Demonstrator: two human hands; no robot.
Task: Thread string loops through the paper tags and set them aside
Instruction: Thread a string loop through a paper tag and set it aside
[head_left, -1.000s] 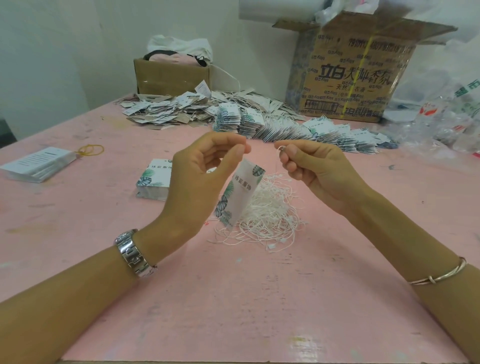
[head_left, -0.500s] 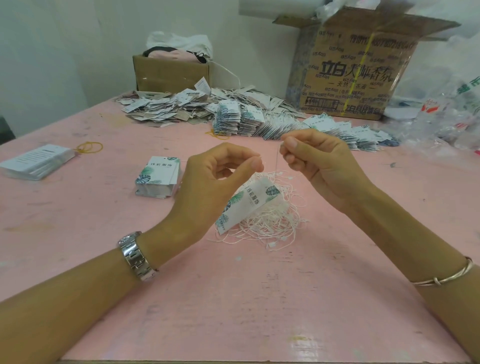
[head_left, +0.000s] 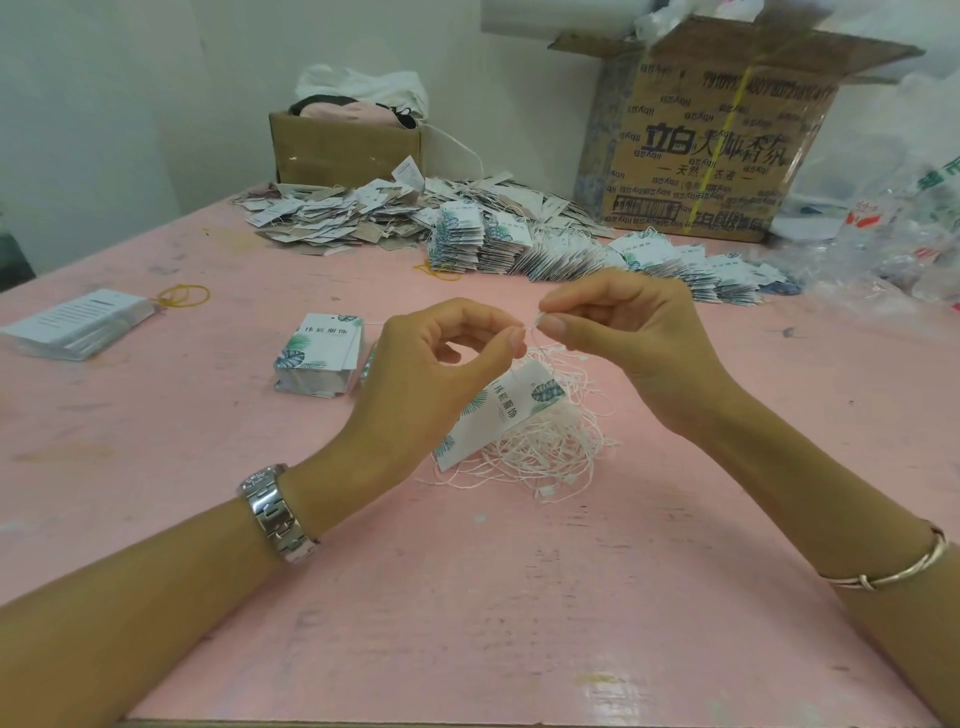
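- Left hand (head_left: 431, 374): thumb and forefinger pinched at the top of the leaf-printed paper tag (head_left: 501, 413); tag hangs tilted over the loose string pile (head_left: 563, 449).
- Right hand (head_left: 634, 343): thumb and forefinger pinched on the white string loop (head_left: 531, 326), just beside the left pinch; whether the loop has cleared the hole cannot be told.
- Risk: thin string slipping from the pinch; loop snagging the pile below and dragging strands up; hard pull tearing the hole.

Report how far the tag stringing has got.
Done: a long row of tags farther back, seemingly strung. In hand: the left hand holds one tag while the right hand pinches a string above it. Left: the stack of tags and the string pile.
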